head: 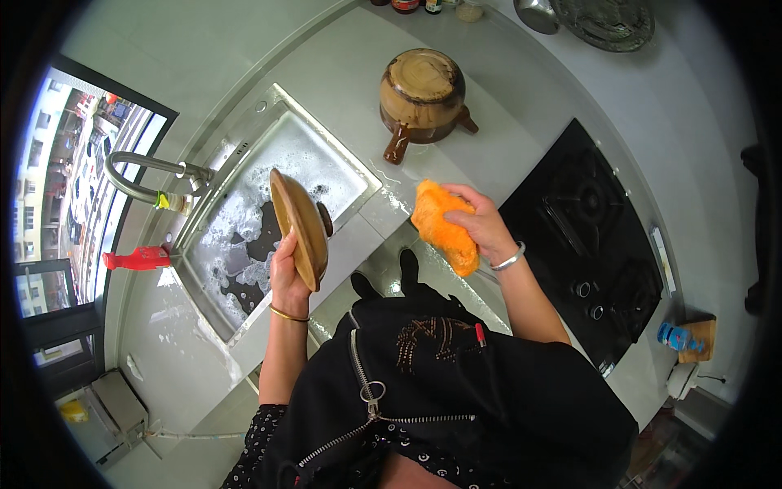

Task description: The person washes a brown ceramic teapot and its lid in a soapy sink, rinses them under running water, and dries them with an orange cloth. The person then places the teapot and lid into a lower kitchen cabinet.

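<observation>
My left hand (288, 272) holds a brown ceramic pot lid (299, 229) by its rim, tilted on edge with its knob facing right, over the near edge of the sink. In my right hand (482, 223) is a bunched orange fluffy cloth (443, 226), held apart from the lid. Soapy water with foam fills the steel sink (333, 137). Beyond, on the counter right of the sink, a brown clay pot (421, 91) rests upside down, its stub handle towards me.
A curved faucet (131, 183) and a red bottle (137, 258) stand at the sink's left. A black gas hob (574, 232) lies to the right. Several jars (406, 5) are at the back. Water and suds wet the counter (177, 330).
</observation>
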Demonstrator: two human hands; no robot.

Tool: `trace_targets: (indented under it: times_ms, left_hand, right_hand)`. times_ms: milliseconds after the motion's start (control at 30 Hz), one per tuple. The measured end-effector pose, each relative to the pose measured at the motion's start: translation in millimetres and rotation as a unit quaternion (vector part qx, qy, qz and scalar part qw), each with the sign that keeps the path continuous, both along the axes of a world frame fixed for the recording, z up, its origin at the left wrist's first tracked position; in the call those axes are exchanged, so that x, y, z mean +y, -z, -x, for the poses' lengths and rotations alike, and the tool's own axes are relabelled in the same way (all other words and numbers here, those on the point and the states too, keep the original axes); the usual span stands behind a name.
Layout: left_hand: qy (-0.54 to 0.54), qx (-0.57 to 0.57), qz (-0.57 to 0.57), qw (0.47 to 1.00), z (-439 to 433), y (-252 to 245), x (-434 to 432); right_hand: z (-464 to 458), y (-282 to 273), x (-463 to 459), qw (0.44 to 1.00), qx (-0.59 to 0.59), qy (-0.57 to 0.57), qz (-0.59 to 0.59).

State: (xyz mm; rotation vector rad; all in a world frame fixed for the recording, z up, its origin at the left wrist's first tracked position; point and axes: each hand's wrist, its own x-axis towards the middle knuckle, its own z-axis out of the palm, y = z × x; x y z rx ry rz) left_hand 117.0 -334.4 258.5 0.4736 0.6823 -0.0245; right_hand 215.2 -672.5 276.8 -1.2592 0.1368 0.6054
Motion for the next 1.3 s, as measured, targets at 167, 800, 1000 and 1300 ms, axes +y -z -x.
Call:
trace_targets:
  times_ms: [167,800,1000,1300]
  left_hand:
    - [0.020,-0.056,-0.084,0.995,-26,-27,-33]
    - [0.396,-0.060,-0.725,0.560,-208,46,-118]
    - [0.340,0.013,-0.762,0.551,-256,101,-143]
    - [0.348,0.053,-0.667,0.656,-266,84,-141]
  right_hand:
    - [-9,-8,42,0.977,0.111,0.008,-0.179]
    - [60,9,-53,0.961,0.114,0.198,-0.155]
    - [101,17,-72,0.939,0.115,0.279,-0.167]
    - [113,28,-91,0.930,0.132,0.311,-0.145]
